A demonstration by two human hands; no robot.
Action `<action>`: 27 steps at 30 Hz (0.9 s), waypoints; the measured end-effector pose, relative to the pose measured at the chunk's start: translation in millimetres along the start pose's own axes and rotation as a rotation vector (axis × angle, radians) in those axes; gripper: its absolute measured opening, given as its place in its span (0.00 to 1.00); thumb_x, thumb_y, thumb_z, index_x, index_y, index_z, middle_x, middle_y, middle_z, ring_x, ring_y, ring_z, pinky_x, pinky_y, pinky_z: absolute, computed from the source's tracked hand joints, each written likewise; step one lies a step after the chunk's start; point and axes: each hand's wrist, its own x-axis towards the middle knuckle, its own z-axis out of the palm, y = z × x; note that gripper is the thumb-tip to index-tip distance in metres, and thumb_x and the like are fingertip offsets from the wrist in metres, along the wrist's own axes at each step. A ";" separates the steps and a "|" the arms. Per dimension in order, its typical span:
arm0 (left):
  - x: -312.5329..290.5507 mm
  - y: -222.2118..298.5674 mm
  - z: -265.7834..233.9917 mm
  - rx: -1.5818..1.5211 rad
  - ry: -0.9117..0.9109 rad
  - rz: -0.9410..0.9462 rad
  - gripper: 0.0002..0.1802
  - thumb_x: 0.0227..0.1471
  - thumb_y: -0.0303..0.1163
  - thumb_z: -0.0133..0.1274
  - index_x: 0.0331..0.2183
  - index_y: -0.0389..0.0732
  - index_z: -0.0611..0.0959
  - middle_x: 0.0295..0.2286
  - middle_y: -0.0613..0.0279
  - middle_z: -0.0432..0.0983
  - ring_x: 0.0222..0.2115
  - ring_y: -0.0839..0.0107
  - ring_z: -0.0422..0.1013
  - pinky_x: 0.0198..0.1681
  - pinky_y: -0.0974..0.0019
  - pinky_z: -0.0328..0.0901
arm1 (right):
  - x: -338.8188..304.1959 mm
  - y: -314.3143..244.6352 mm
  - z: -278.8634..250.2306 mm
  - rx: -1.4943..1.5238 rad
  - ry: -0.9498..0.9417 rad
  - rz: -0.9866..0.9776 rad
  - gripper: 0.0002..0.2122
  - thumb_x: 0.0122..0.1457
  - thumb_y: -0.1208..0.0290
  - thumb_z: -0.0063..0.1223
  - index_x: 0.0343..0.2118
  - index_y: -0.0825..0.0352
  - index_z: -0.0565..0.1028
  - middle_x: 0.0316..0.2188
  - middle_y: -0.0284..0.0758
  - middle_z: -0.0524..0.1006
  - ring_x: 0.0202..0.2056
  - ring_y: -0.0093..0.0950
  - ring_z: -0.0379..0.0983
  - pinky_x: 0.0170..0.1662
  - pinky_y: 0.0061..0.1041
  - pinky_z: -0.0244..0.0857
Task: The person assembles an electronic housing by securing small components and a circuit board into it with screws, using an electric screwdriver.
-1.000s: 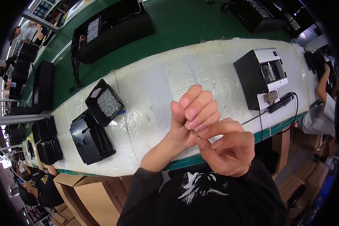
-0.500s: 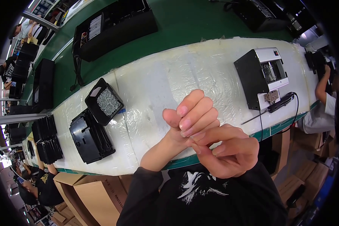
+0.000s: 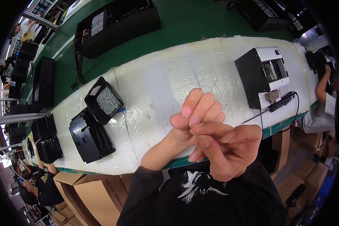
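My left hand point(image 3: 199, 113) is raised over the near edge of the padded white bench, palm turned toward me and fingers curled in. My right hand point(image 3: 231, 145) touches it from the right, thumb and forefinger pinched together by the left palm. Whatever either hand holds is hidden or too small to see. Left of them, a black bin of small silvery screws point(image 3: 108, 101) stands tilted against a stack of black plastic panels point(image 3: 89, 136). To the right sit a black and silver screw feeder point(image 3: 261, 77) and a power screwdriver point(image 3: 282, 102) with a long thin bit.
Beyond the white pad point(image 3: 147, 81), a green conveyor belt point(image 3: 184, 22) carries large black housings point(image 3: 118, 28). More black panels point(image 3: 47, 139) are stacked at far left. Open cardboard boxes point(image 3: 96, 194) stand below the bench. A co-worker's arm point(image 3: 322, 86) shows at the right edge.
My right hand has shifted slightly, its pinched fingertips moving up and closer into the left palm. My left hand has moved a little to the right. The housing on the belt has slid slightly rightward.
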 end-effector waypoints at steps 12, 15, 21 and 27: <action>2.0 -3.0 -3.7 0.040 -0.021 0.018 0.12 0.43 0.43 0.63 0.25 0.56 0.75 0.25 0.80 0.65 0.24 0.85 0.58 0.27 0.79 0.52 | -4.9 2.0 -2.1 0.136 0.002 0.121 0.18 0.49 0.94 0.42 0.35 0.69 0.50 0.31 0.56 0.75 0.12 0.28 0.71 0.12 0.17 0.65; 2.6 -1.6 -4.0 0.052 -0.025 0.025 0.11 0.44 0.42 0.63 0.25 0.56 0.75 0.25 0.79 0.65 0.24 0.85 0.58 0.26 0.79 0.52 | -5.0 3.0 -1.3 0.135 -0.029 0.097 0.17 0.49 0.94 0.41 0.35 0.69 0.50 0.31 0.56 0.75 0.12 0.28 0.71 0.13 0.18 0.65; 2.7 0.0 -4.2 0.080 -0.034 0.031 0.11 0.44 0.42 0.62 0.26 0.56 0.75 0.25 0.79 0.65 0.24 0.85 0.58 0.26 0.79 0.52 | -4.9 2.2 -2.5 0.171 -0.068 0.120 0.17 0.51 0.93 0.41 0.35 0.69 0.49 0.33 0.56 0.75 0.12 0.29 0.71 0.14 0.20 0.66; 3.3 1.2 -5.3 0.085 -0.028 0.027 0.11 0.44 0.42 0.62 0.25 0.55 0.75 0.25 0.78 0.65 0.24 0.85 0.58 0.26 0.79 0.52 | -6.0 -0.3 -3.2 0.242 0.005 0.251 0.16 0.53 0.92 0.40 0.35 0.67 0.49 0.34 0.57 0.74 0.13 0.29 0.71 0.14 0.20 0.66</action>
